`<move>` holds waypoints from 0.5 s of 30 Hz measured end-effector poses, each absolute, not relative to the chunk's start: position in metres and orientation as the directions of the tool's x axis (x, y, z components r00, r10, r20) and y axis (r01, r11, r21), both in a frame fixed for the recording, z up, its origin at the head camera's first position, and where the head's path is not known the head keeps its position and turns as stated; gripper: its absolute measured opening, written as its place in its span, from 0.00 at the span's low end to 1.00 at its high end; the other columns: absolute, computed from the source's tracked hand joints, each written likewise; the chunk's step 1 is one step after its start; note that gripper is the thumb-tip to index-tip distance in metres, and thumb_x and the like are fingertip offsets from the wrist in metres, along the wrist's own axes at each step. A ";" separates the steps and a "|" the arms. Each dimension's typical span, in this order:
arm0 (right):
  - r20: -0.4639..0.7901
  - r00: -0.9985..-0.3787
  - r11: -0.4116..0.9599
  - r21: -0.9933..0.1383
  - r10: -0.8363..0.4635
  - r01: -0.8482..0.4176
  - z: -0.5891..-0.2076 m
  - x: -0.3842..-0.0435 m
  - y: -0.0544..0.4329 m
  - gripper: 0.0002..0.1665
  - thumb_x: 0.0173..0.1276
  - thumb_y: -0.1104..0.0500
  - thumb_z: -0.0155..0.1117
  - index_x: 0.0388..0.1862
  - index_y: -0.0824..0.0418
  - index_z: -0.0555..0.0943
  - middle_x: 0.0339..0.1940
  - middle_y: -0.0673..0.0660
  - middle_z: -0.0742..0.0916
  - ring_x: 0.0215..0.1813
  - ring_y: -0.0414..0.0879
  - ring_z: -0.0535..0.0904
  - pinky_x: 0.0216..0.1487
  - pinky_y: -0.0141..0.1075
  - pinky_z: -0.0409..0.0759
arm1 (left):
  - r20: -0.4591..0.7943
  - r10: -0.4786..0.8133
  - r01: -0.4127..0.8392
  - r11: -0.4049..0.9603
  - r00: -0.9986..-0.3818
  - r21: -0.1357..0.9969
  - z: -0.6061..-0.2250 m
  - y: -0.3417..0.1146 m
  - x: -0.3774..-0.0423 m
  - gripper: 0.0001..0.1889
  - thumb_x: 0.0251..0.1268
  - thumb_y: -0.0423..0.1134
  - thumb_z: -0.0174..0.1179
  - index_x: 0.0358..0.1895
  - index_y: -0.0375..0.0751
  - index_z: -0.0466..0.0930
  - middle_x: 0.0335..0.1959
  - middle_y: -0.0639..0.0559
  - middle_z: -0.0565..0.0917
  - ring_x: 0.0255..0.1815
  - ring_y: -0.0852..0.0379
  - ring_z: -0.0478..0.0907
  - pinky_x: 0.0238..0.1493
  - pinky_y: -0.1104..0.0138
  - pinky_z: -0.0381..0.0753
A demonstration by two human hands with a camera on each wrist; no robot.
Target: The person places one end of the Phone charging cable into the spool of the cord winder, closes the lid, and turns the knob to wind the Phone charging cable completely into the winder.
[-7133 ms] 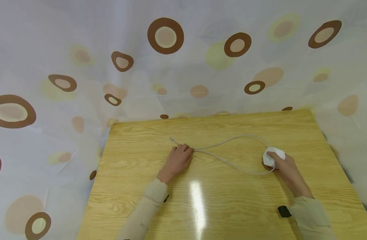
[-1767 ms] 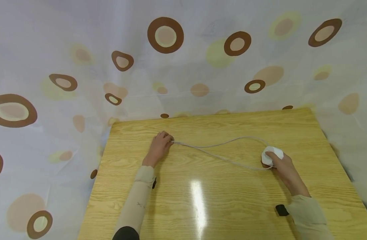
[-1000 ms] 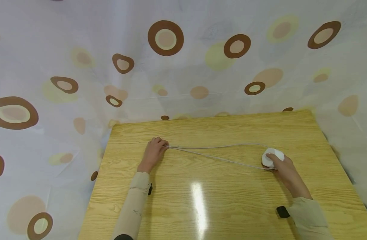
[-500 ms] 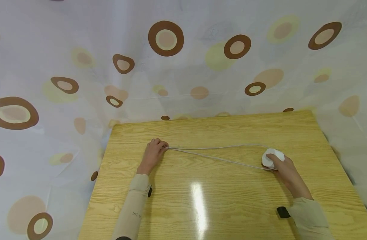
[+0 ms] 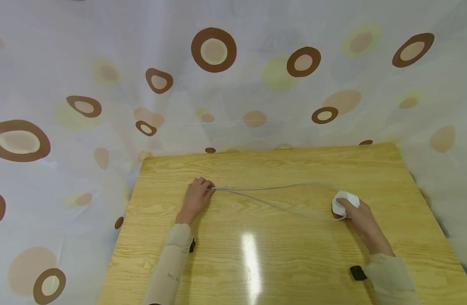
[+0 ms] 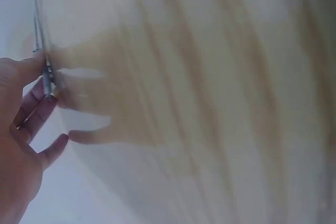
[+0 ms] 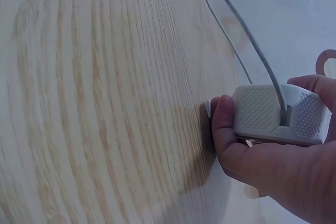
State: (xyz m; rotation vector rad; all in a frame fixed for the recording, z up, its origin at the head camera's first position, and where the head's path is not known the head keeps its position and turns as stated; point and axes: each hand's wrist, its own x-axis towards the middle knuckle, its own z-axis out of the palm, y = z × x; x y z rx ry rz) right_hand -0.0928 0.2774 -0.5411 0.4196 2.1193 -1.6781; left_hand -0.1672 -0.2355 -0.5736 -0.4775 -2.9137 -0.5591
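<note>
My left hand (image 5: 196,198) pinches the joined ends of a thin white cable (image 5: 252,189) over the left of the wooden table. In the left wrist view a small metallic end piece (image 6: 47,83) shows between thumb and fingers, with the other fingers spread. My right hand (image 5: 364,222) grips a white faceted box (image 5: 340,202) at the right, thumb on top. The right wrist view shows the box's dimpled sides (image 7: 257,111) and a cable strand (image 7: 257,48) leaving a slot in it. Two strands run from the box to my left hand in a long, slightly slack loop.
The wooden table (image 5: 294,254) has a bright reflection near its middle front. A curtain (image 5: 248,93) with brown and yellow circles hangs behind the table and along both sides. A black wrist device (image 5: 357,273) sits by the right sleeve.
Since the earliest frame my left hand has slid left along the cable to its ends. In the last half second the loop has slackened, and the right hand with the box has shifted slightly nearer.
</note>
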 end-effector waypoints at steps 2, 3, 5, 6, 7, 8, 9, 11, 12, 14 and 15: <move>-0.487 -0.874 0.244 -0.847 -0.001 0.472 -0.540 -0.090 0.277 0.48 0.84 0.38 0.50 0.83 0.72 0.51 0.62 0.55 0.73 0.48 0.30 0.74 0.48 0.27 0.82 | 0.168 0.280 0.323 0.882 -0.945 0.344 -0.572 -0.230 -0.165 0.07 0.76 0.40 0.64 0.47 0.42 0.87 0.42 0.47 0.82 0.42 0.47 0.76 0.51 0.47 0.80; -0.484 -0.875 0.227 -0.852 -0.001 0.471 -0.540 -0.089 0.277 0.48 0.84 0.39 0.50 0.83 0.72 0.51 0.62 0.55 0.73 0.49 0.30 0.73 0.48 0.27 0.82 | 0.159 0.280 0.319 0.880 -0.947 0.353 -0.570 -0.228 -0.164 0.07 0.77 0.39 0.64 0.47 0.41 0.87 0.43 0.46 0.82 0.43 0.46 0.76 0.52 0.46 0.80; -0.474 -0.881 0.192 -0.865 -0.010 0.463 -0.539 -0.086 0.275 0.47 0.84 0.40 0.52 0.83 0.73 0.51 0.60 0.51 0.73 0.49 0.30 0.74 0.48 0.27 0.83 | 0.138 0.276 0.308 0.876 -0.951 0.371 -0.567 -0.221 -0.162 0.07 0.77 0.38 0.64 0.48 0.40 0.86 0.46 0.44 0.82 0.47 0.43 0.77 0.54 0.44 0.80; -0.468 -0.884 0.174 -0.871 -0.015 0.459 -0.538 -0.085 0.274 0.47 0.84 0.41 0.52 0.82 0.73 0.52 0.59 0.49 0.74 0.49 0.30 0.75 0.49 0.27 0.83 | 0.131 0.275 0.305 0.873 -0.952 0.380 -0.565 -0.217 -0.161 0.07 0.77 0.38 0.63 0.49 0.40 0.86 0.48 0.43 0.82 0.49 0.42 0.78 0.55 0.42 0.80; -0.465 -0.885 0.157 -0.876 -0.021 0.456 -0.538 -0.084 0.272 0.46 0.84 0.41 0.53 0.81 0.73 0.53 0.57 0.48 0.74 0.49 0.30 0.75 0.49 0.27 0.84 | 0.126 0.277 0.304 0.872 -0.953 0.383 -0.564 -0.214 -0.159 0.07 0.78 0.38 0.63 0.50 0.40 0.86 0.51 0.43 0.82 0.52 0.41 0.78 0.56 0.42 0.80; -0.464 -0.885 0.145 -0.878 -0.024 0.457 -0.537 -0.083 0.270 0.45 0.84 0.41 0.53 0.81 0.72 0.54 0.56 0.46 0.75 0.49 0.30 0.76 0.50 0.28 0.84 | 0.121 0.278 0.303 0.871 -0.953 0.387 -0.563 -0.211 -0.158 0.07 0.78 0.38 0.64 0.50 0.40 0.85 0.54 0.42 0.81 0.54 0.39 0.77 0.57 0.41 0.80; -0.465 -0.885 0.134 -0.879 -0.025 0.458 -0.537 -0.082 0.266 0.45 0.84 0.40 0.54 0.80 0.71 0.55 0.55 0.45 0.75 0.49 0.31 0.76 0.50 0.27 0.84 | 0.119 0.282 0.306 0.870 -0.952 0.387 -0.562 -0.207 -0.156 0.07 0.77 0.38 0.64 0.51 0.41 0.85 0.56 0.41 0.80 0.57 0.39 0.77 0.59 0.40 0.79; -0.472 -0.882 0.117 -0.877 -0.018 0.467 -0.537 -0.079 0.259 0.46 0.83 0.37 0.53 0.80 0.69 0.56 0.55 0.44 0.75 0.50 0.30 0.76 0.51 0.26 0.83 | 0.127 0.296 0.322 0.861 -0.947 0.392 -0.561 -0.200 -0.152 0.08 0.77 0.38 0.64 0.52 0.41 0.84 0.62 0.40 0.79 0.63 0.36 0.76 0.62 0.38 0.78; -0.475 -0.880 0.093 -0.877 -0.018 0.472 -0.537 -0.078 0.256 0.46 0.83 0.36 0.53 0.80 0.68 0.57 0.56 0.44 0.74 0.50 0.30 0.75 0.52 0.26 0.82 | 0.134 0.308 0.336 0.856 -0.942 0.393 -0.560 -0.196 -0.151 0.08 0.77 0.38 0.64 0.52 0.41 0.84 0.64 0.39 0.78 0.65 0.36 0.75 0.64 0.37 0.77; -0.483 -0.876 0.030 -0.875 -0.010 0.482 -0.537 -0.076 0.250 0.46 0.82 0.34 0.53 0.80 0.65 0.57 0.56 0.43 0.74 0.51 0.30 0.74 0.52 0.24 0.81 | 0.155 0.339 0.372 0.840 -0.928 0.394 -0.558 -0.187 -0.148 0.08 0.76 0.38 0.65 0.52 0.40 0.84 0.67 0.39 0.77 0.69 0.35 0.73 0.67 0.36 0.75; -0.481 -0.877 0.000 -0.877 -0.010 0.481 -0.538 -0.075 0.247 0.45 0.82 0.34 0.52 0.80 0.64 0.58 0.56 0.42 0.74 0.51 0.30 0.75 0.52 0.24 0.81 | 0.169 0.359 0.397 0.830 -0.918 0.393 -0.556 -0.181 -0.147 0.08 0.76 0.38 0.65 0.52 0.40 0.84 0.68 0.38 0.77 0.71 0.35 0.73 0.69 0.35 0.74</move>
